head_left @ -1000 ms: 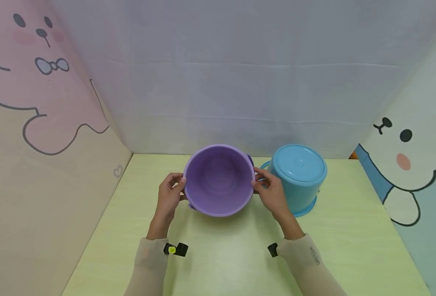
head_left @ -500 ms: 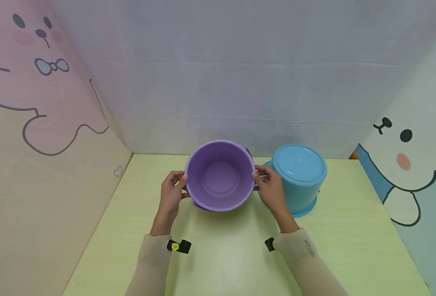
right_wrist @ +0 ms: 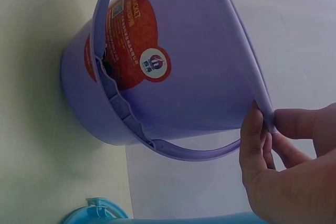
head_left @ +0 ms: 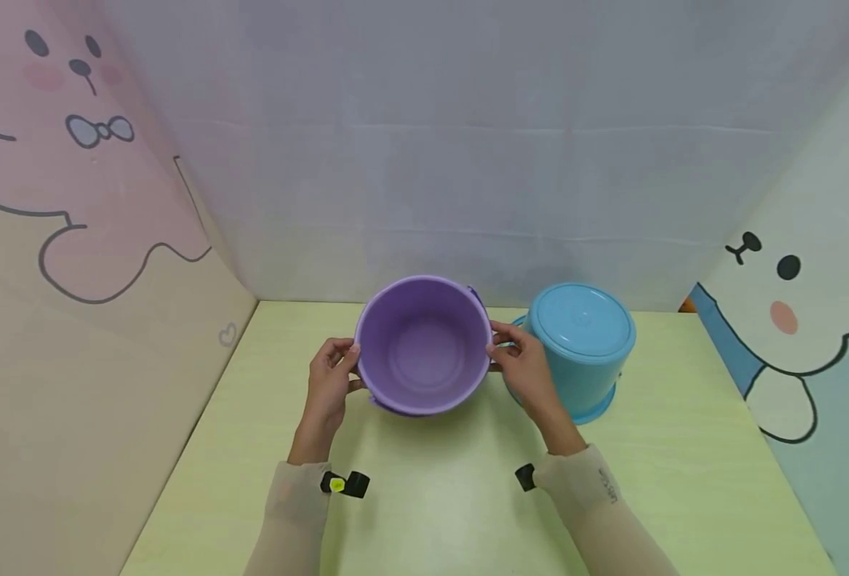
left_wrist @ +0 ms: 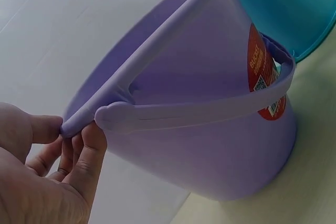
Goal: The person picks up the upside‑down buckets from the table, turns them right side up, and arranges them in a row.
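A purple bucket [head_left: 424,352] faces up with its mouth toward the head camera. My left hand [head_left: 328,380] pinches its rim on the left, thumb over the edge and fingers beneath. On the opposite side my right hand [head_left: 528,372] pinches the rim the same way. The purple handle [left_wrist: 194,114] hangs down along the near outside wall in the left wrist view. A red label [right_wrist: 134,38] shows on the outer wall in the right wrist view. Right beside my right hand, a blue bucket [head_left: 582,344] stands upside down, its base on top.
Pale wooden tabletop [head_left: 431,496] lies under both buckets. A white sheet wall [head_left: 424,160] rises behind, and printed cartoon panels [head_left: 100,240] flank the left and right sides.
The purple bucket rose a little with both hands, then shifted slightly left and down again. Both hands keep their hold on the rim, and the blue bucket stays in place.
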The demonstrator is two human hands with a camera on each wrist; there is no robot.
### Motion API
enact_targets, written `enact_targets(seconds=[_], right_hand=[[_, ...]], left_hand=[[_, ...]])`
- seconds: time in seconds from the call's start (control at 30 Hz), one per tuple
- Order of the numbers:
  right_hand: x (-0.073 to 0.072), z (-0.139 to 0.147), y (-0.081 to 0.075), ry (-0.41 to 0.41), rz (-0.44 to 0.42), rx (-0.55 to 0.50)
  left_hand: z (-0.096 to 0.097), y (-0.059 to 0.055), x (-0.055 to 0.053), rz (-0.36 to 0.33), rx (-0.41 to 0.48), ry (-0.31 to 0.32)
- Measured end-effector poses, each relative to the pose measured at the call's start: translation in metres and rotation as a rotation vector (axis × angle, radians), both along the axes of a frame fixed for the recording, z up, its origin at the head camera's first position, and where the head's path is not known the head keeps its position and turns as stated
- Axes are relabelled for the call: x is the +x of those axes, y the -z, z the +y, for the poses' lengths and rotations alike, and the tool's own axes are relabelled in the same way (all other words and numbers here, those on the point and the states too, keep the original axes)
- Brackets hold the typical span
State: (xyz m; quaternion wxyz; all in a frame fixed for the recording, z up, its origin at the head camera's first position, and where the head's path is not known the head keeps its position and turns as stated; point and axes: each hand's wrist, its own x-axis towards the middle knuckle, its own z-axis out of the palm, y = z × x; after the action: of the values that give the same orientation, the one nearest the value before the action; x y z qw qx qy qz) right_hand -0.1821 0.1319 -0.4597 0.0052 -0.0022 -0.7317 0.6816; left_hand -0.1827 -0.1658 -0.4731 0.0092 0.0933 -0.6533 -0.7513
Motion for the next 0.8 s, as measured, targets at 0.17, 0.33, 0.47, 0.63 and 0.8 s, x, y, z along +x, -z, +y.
enact_targets(seconds=[0.17, 0.33, 0.47, 0.63, 0.8], right_hand=[[-0.003, -0.002, -0.001, 0.032, -0.031, -0.020], [-0.004, -0.007, -0.003, 0.062, -0.041, -0.030], [-0.003, -0.010, -0.006, 0.036, -0.037, -0.040], [-0.003, -0.011, -0.009, 0.013, -0.039, -0.051], [-0.003, -0.012, -0.009, 0.004, -0.049, -0.065]], left_hand=[[0.000, -0.001, -0.003, -0.023, 0.007, -0.002], [0.000, -0.004, -0.006, -0.029, 0.004, -0.015], [-0.002, -0.003, -0.007, -0.032, 0.016, -0.035], [-0.005, -0.003, -0.007, -0.032, 0.043, -0.034], [-0.005, -0.005, -0.007, -0.039, 0.085, -0.032]])
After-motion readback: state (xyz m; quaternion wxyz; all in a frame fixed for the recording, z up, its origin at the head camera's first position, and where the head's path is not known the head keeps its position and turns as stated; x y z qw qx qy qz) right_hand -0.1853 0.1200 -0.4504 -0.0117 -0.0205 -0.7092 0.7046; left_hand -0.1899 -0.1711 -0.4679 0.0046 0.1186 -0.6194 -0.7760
